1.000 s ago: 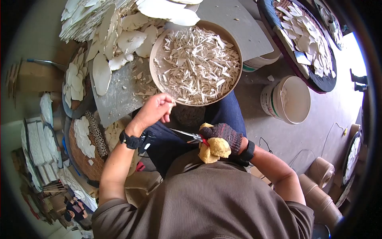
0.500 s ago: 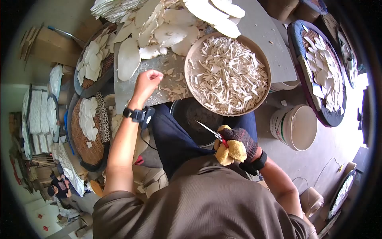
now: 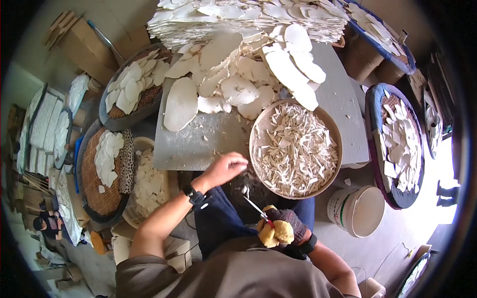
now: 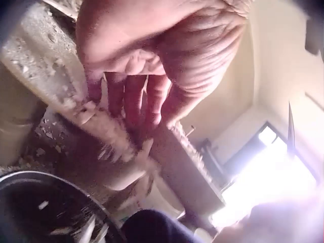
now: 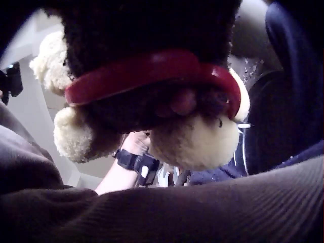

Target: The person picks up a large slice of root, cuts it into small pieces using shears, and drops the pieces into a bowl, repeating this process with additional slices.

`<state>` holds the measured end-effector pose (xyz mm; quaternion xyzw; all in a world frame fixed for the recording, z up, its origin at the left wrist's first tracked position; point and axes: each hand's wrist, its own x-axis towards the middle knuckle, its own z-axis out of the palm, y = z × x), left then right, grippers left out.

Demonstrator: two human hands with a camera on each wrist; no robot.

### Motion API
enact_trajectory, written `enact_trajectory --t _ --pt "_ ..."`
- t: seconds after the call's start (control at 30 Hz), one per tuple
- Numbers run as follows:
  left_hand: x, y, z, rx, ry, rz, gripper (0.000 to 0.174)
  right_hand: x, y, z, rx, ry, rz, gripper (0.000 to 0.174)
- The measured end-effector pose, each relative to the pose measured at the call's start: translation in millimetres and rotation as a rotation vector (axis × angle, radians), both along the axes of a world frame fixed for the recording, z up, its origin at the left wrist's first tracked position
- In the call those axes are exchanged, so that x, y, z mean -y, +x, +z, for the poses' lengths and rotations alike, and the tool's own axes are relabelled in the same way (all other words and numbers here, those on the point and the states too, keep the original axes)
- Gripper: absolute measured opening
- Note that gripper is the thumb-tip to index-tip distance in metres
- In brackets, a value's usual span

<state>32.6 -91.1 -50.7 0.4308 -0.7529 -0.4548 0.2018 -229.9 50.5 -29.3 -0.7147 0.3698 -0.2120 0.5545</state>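
My bare left hand (image 3: 226, 169) is at the table's front edge, beside a round shallow tray (image 3: 258, 130) heaped with thin white strips (image 3: 298, 154). The left wrist view shows its fingers (image 4: 134, 98) fairly straight, pointing down, with blurred pale bits around the tips. White scraps (image 3: 245, 190) are in the air above a dark basin (image 4: 30, 202) between the knees. My gloved right hand (image 3: 292, 221), near the lap, grips scissors (image 3: 256, 206). Their red handles (image 5: 136, 73) loop round the hand, with yellow spongy padding (image 5: 197, 142) about them; the blades point up and left.
Large pale slices (image 3: 238, 74) are piled on the grey table (image 3: 343, 89), with a tall stack (image 3: 238, 20) behind. Round woven trays of pieces stand left (image 3: 92, 169) and right (image 3: 380, 119). A white bucket (image 3: 357, 211) is on the floor at right.
The left hand moved up over the table's left part, then right and down to its front edge by the tray. White scraps now fall there. The right hand keeps the scissors; the view has shifted.
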Motion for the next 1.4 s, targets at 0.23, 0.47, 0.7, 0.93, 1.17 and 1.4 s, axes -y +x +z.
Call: enact_trajectory --t 0.23,0.47,0.7,0.93,1.17,1.4 --pt "111.2 -23.3 -20.5 -0.868 0.620 0.644 0.042 7.7 11.3 -6.5 -0.073 -0.003 0.011 0.045" --pt "174.4 -44.4 -39.6 -1.259 0.781 0.748 0.030 5.3 4.9 -4.6 -0.069 -0.029 -0.001 0.052" --pt "131.6 17.7 -33.4 -0.971 0.674 0.662 0.029 6.3 5.2 -13.3 -0.063 -0.028 -0.003 0.047" --pt "64.5 80.4 6.1 -0.271 0.457 0.567 0.041 9.3 4.5 -12.6 -0.077 -0.027 0.016 0.042" --pt "36.2 76.7 19.7 0.059 -0.013 0.592 0.063 8.8 8.7 -9.7 -0.028 -0.026 0.014 0.040" --pt "21.4 61.7 -16.4 0.054 -0.145 0.693 0.015 -5.1 16.0 -24.5 0.393 0.598 -0.259 0.023"
